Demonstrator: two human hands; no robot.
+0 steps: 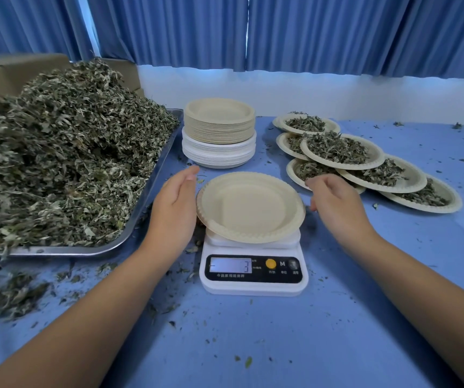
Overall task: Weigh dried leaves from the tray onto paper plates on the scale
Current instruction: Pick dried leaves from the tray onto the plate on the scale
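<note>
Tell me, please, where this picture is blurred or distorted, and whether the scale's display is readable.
Head view: the centre is sharp, and the scale reads 3 without glare. Head view: the dried leaves on the tray blur toward the left edge. Head view: the wide lens bows the curtains; light is soft and bluish, with a faint shadow under the paper plate.

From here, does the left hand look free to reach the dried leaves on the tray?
Probably yes: the left hand is open and holds nothing, and the dried leaves lie just to its left, with only the low rim of the tray between.
</note>
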